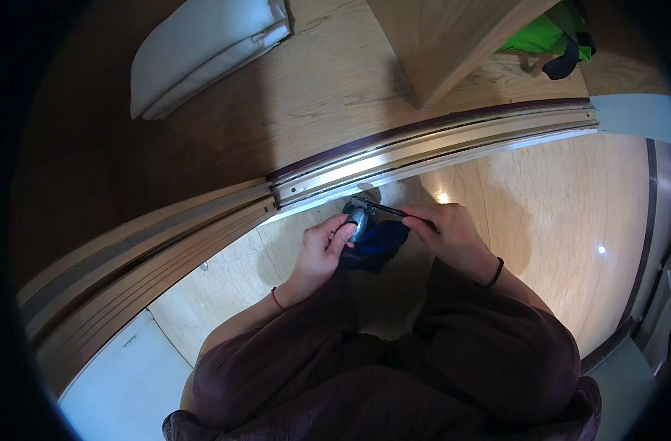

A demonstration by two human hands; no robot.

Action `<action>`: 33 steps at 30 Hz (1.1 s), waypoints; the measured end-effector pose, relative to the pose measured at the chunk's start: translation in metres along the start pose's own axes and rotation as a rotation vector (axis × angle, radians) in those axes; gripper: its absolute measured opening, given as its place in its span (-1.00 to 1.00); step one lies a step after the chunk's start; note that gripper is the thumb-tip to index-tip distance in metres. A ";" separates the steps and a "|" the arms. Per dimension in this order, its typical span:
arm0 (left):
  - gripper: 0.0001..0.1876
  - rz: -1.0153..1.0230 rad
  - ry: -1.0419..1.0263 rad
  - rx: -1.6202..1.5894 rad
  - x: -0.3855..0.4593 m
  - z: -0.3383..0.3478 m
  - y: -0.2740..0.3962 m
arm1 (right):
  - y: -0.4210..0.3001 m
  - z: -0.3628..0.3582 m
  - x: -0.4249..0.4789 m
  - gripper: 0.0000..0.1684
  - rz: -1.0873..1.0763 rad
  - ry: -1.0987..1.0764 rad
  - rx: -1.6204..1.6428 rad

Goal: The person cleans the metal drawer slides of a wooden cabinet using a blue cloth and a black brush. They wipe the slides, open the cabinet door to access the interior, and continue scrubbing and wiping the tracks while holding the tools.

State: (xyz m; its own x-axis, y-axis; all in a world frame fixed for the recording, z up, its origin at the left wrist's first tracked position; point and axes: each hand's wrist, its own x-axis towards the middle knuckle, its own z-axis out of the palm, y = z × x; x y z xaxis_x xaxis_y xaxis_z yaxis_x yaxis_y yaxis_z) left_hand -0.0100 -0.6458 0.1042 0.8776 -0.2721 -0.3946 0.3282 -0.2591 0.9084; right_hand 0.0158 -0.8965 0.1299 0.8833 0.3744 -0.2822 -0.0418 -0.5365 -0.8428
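Observation:
My left hand (322, 248) pinches a small, rounded grey object (358, 221) with a bright sheen; its exact kind is unclear. In my right hand (450, 230) is the handle of a slim black brush (387, 208), its pale bristle head lying against the upper end of that object. Dark blue fabric (378, 245) hangs or lies just below, partly behind my left fingers. Whether the fabric is joined to the grey object cannot be told. Both hands are low over the floor, in front of my bent knees.
A metal and wood sliding-door track (434, 135) crosses just beyond my hands. Past it are a folded white cloth item (208, 52), an upright wooden panel (451, 44) and a green bag (539, 33) with a black strap. Light marble-patterned flooring (556, 220) spreads to the right.

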 end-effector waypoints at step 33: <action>-0.78 0.018 0.014 0.149 0.002 0.004 0.005 | -0.034 0.032 0.156 -0.66 -0.625 -0.119 -0.550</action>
State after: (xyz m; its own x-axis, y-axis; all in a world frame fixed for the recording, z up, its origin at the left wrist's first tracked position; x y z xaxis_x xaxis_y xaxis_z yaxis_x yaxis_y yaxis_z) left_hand -0.0084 -0.6510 0.1073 0.8882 -0.2652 -0.3751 0.2573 -0.3892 0.8845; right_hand 0.1406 -0.7958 0.0997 0.6113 0.7862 0.0900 0.7000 -0.4842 -0.5249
